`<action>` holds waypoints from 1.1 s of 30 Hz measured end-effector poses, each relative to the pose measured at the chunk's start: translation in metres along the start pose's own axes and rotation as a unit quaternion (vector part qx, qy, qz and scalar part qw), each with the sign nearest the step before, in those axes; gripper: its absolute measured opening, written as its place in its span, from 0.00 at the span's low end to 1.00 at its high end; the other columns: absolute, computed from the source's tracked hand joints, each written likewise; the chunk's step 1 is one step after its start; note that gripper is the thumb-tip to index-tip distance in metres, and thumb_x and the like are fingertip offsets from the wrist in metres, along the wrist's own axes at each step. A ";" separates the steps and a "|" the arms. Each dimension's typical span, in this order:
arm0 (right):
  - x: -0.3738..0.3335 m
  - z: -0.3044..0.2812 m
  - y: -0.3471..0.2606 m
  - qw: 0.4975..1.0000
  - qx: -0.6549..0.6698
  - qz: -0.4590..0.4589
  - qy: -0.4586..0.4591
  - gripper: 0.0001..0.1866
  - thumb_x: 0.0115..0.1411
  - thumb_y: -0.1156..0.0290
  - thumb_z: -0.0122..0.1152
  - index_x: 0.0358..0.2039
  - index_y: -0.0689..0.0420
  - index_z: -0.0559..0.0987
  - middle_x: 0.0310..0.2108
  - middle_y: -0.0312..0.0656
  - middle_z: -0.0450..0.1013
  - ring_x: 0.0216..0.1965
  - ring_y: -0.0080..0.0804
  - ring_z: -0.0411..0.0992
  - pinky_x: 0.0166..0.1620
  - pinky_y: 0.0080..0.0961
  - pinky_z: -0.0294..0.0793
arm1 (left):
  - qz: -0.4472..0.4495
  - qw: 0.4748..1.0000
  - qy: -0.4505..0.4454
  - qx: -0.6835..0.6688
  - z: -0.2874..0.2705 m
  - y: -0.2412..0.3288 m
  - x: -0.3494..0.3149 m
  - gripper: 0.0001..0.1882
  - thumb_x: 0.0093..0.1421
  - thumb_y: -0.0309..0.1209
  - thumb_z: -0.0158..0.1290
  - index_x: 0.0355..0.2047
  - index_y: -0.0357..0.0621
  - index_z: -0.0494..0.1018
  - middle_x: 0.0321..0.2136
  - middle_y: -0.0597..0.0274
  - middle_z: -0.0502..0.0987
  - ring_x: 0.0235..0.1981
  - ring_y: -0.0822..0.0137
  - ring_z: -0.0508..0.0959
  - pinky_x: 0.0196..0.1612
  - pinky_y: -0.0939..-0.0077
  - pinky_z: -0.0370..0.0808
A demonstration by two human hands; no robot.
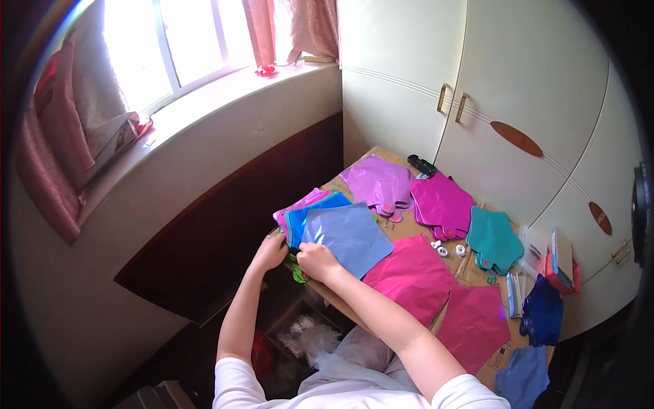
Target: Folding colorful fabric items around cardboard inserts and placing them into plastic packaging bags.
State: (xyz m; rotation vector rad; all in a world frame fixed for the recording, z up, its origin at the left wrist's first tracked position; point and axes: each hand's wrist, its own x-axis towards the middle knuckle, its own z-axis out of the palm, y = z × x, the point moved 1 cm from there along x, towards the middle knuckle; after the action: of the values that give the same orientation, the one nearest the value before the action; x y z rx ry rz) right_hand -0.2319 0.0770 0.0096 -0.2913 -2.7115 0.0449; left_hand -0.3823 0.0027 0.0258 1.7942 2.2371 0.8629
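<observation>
So the grey-blue glossy plastic sheet (351,238) lies at the left end of the brown cardboard tabletop (472,274), long axis slanting from upper left to lower right. It partly covers the bright blue glossy sheets (332,201); flat hot-pink sheets (412,276) sit just beside it, under the right forearm. Right hand's (317,260) curled tight on its near-left edge. Left hand's (270,251) fingers are bent by the stack, can't tell what they've got.

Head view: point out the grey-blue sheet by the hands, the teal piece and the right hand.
Grey-blue sheet (351,235): head view, middle of its upper face.
Teal piece (495,235): head view, middle of its broad part.
Right hand (318,261): head view, back of the hand.
</observation>
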 end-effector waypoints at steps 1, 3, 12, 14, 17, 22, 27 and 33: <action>-0.001 0.002 0.001 1.000 -0.002 -0.001 0.005 0.05 0.47 0.73 0.56 0.18 0.57 0.78 0.29 0.40 0.73 0.34 0.36 0.76 0.37 0.32 0.78 | -0.007 1.000 0.017 -0.010 0.000 0.001 -0.004 0.12 0.54 0.28 0.48 0.37 0.36 0.71 0.36 0.41 0.75 0.42 0.44 0.74 0.45 0.56 0.71; -0.002 0.005 0.004 0.997 0.062 0.038 0.028 0.07 0.50 0.69 0.56 0.19 0.57 0.77 0.27 0.44 0.73 0.32 0.40 0.76 0.36 0.35 0.77 | -0.025 0.998 0.048 -0.032 0.002 0.002 -0.015 0.13 0.55 0.28 0.48 0.40 0.36 0.71 0.38 0.41 0.75 0.43 0.44 0.74 0.45 0.56 0.71; -0.003 0.005 0.027 0.925 0.305 0.219 0.064 0.11 0.47 0.64 0.64 0.28 0.57 0.82 0.27 0.47 0.78 0.29 0.41 0.77 0.36 0.34 0.75 | 0.075 0.991 0.110 -0.032 0.007 0.030 -0.038 0.12 0.53 0.28 0.54 0.38 0.38 0.72 0.36 0.47 0.76 0.41 0.49 0.75 0.45 0.60 0.72; -0.003 0.001 0.028 0.899 0.354 0.251 0.053 0.12 0.46 0.62 0.67 0.27 0.58 0.82 0.24 0.46 0.78 0.27 0.37 0.77 0.34 0.31 0.75 | 0.107 0.990 0.087 -0.027 0.014 0.029 -0.040 0.10 0.53 0.27 0.55 0.36 0.38 0.71 0.33 0.48 0.75 0.38 0.49 0.75 0.49 0.60 0.71; -0.004 0.003 0.033 0.880 0.383 0.277 0.059 0.14 0.44 0.60 0.71 0.26 0.58 0.83 0.22 0.42 0.78 0.23 0.31 0.76 0.31 0.28 0.74 | 0.075 0.996 0.045 -0.011 0.018 0.032 -0.038 0.12 0.51 0.25 0.55 0.36 0.38 0.71 0.34 0.49 0.74 0.40 0.48 0.74 0.51 0.59 0.69; -0.007 0.004 0.034 0.869 0.387 0.301 0.068 0.16 0.40 0.59 0.74 0.24 0.58 0.82 0.20 0.40 0.77 0.21 0.26 0.74 0.29 0.26 0.73 | 0.110 0.968 0.222 -0.029 0.008 0.055 -0.038 0.11 0.53 0.28 0.53 0.38 0.39 0.71 0.46 0.52 0.74 0.51 0.50 0.71 0.54 0.59 0.67; -0.004 -0.001 0.034 0.878 0.371 0.297 0.059 0.17 0.41 0.59 0.75 0.21 0.58 0.81 0.19 0.38 0.76 0.21 0.24 0.73 0.29 0.25 0.72 | 0.115 0.984 0.136 0.015 0.010 0.036 -0.035 0.09 0.57 0.31 0.51 0.33 0.39 0.76 0.48 0.53 0.73 0.53 0.51 0.70 0.55 0.58 0.65; -0.007 0.006 0.049 0.788 0.531 0.306 0.059 0.08 0.53 0.69 0.67 0.30 0.60 0.80 0.25 0.32 0.76 0.24 0.16 0.69 0.28 0.18 0.69 | 0.107 0.986 0.094 0.090 0.019 0.023 -0.026 0.13 0.60 0.37 0.50 0.32 0.40 0.77 0.50 0.52 0.74 0.56 0.55 0.69 0.59 0.57 0.62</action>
State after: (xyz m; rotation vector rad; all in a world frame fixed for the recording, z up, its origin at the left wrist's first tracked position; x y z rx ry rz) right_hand -0.2187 0.1237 -0.0023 -0.7331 -1.9247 1.5788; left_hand -0.3470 -0.0128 0.0161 2.1507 2.3328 0.9309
